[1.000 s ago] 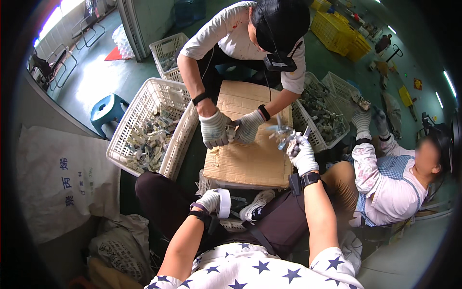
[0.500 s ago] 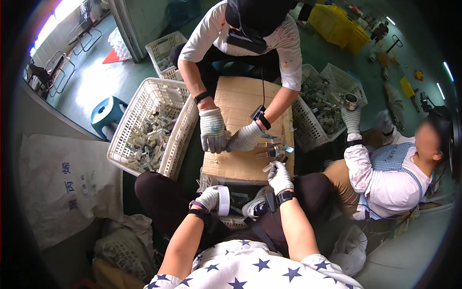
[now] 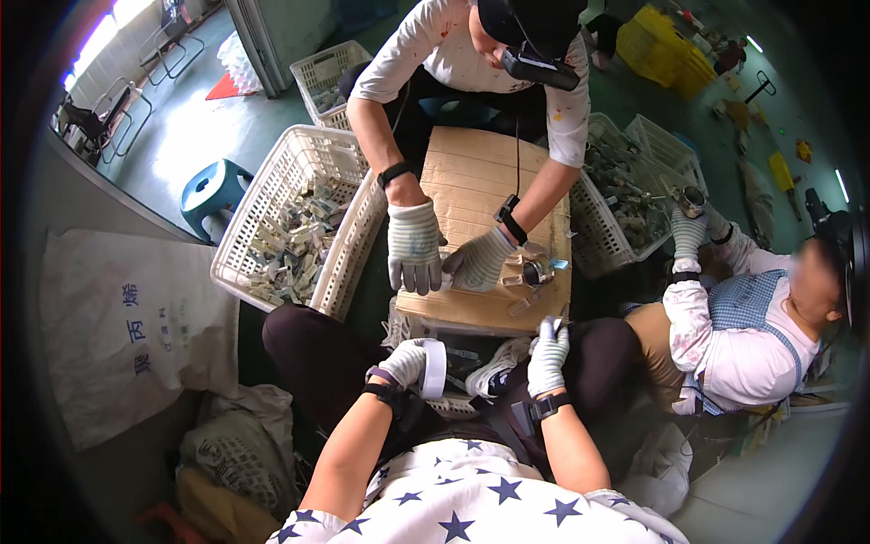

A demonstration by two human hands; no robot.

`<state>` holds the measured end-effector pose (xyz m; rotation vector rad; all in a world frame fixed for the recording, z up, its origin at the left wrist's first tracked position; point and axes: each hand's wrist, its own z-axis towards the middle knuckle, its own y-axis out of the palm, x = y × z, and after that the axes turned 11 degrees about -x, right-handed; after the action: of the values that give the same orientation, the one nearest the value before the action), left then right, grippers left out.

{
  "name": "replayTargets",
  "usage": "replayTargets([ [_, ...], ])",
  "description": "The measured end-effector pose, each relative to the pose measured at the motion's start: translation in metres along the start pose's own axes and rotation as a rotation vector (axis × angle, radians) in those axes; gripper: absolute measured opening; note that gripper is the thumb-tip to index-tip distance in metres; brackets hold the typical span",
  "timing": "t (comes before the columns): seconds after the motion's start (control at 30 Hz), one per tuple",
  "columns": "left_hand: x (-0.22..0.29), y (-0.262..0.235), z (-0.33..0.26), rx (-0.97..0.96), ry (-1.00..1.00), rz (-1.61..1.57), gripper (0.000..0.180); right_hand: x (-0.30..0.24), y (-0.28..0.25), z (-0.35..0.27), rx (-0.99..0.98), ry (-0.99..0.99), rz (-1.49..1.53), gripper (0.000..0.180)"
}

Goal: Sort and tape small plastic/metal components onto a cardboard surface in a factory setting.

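My left hand (image 3: 404, 364), in a striped knit glove, is closed around a white ring-shaped roll (image 3: 435, 369), probably tape, held upright near my knee. At the near right corner of the cardboard (image 3: 471, 172), my right hand (image 3: 547, 360) is closed, fingers pinched upward. Something small and dark shows at its fingertips, too small to name. Just beyond it, a small clear piece (image 3: 523, 305) lies on the cardboard, beside a shiny metal ring-shaped part (image 3: 536, 271) with light-coloured pieces and a blue tab.
Across the cardboard, a co-worker's gloved hands (image 3: 444, 258) work close together. White crates (image 3: 358, 245) of small parts stand left and right (image 3: 594, 258). At right, another person holds a round metal part (image 3: 691, 199). A blue stool (image 3: 211, 192) stands at far left.
My right hand has drawn back from the cardboard toward me; the clear piece from its fingers now lies there. My left hand still holds the white roll. The view has shifted slightly.
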<state>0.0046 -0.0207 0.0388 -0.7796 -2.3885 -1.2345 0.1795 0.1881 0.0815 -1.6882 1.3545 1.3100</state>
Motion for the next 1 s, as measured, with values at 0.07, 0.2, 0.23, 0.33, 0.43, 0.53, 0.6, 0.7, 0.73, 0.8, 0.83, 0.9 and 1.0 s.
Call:
replayTargets([
  [0.07, -0.002, 0.002, 0.002, -0.014, 0.014, 0.146, 0.011, 0.003, -0.004, -0.006, -0.077, -0.051, -0.101, 0.016],
  [0.2, -0.01, -0.013, -0.006, 0.017, 0.061, 0.059, 0.017, 0.005, 0.015, -0.027, -0.284, -0.023, -0.332, 0.012],
  [0.23, -0.007, -0.008, -0.01, 0.063, 0.045, 0.041, 0.015, 0.001, 0.018, -0.032, -0.31, 0.013, -0.348, 0.012],
  [0.33, -0.011, -0.012, -0.003, 0.141, -0.021, 0.063, 0.013, -0.009, 0.014, -0.026, -0.408, 0.199, -0.224, 0.011],
  [0.43, -0.011, -0.016, 0.004, 0.098, 0.022, -0.108, 0.012, -0.025, -0.006, -0.017, -0.623, 0.065, -0.421, 0.014],
  [0.53, 0.015, -0.004, -0.004, 0.103, 0.237, 0.099, 0.015, -0.038, -0.039, 0.004, -0.559, 0.008, -0.588, 0.013],
  [0.6, 0.051, 0.025, -0.021, 0.145, 0.179, 0.103, 0.019, -0.05, -0.032, -0.001, -0.474, 0.149, -0.429, 0.014],
  [0.7, 0.045, 0.015, -0.026, 0.127, 0.184, 0.199, 0.02, -0.046, -0.016, -0.013, -0.596, 0.226, -0.413, 0.019],
  [0.73, 0.036, 0.007, -0.015, 0.105, 0.18, 0.145, 0.02, -0.043, -0.014, -0.017, -0.623, 0.278, -0.354, 0.019],
  [0.8, 0.025, 0.0, 0.002, 0.117, 0.212, 0.291, 0.017, -0.035, -0.006, -0.03, -0.654, 0.286, -0.368, 0.02],
  [0.83, 0.025, 0.001, 0.006, 0.12, 0.242, 0.306, 0.014, -0.03, -0.002, -0.034, -0.68, 0.289, -0.371, 0.02],
  [0.9, 0.03, 0.01, -0.002, 0.086, 0.187, 0.102, 0.011, -0.027, 0.009, -0.046, -0.73, 0.286, -0.427, 0.022],
  [1.0, 0.047, 0.024, -0.02, 0.08, 0.147, -0.059, 0.007, -0.007, 0.013, -0.052, -0.75, 0.37, -0.378, 0.023],
])
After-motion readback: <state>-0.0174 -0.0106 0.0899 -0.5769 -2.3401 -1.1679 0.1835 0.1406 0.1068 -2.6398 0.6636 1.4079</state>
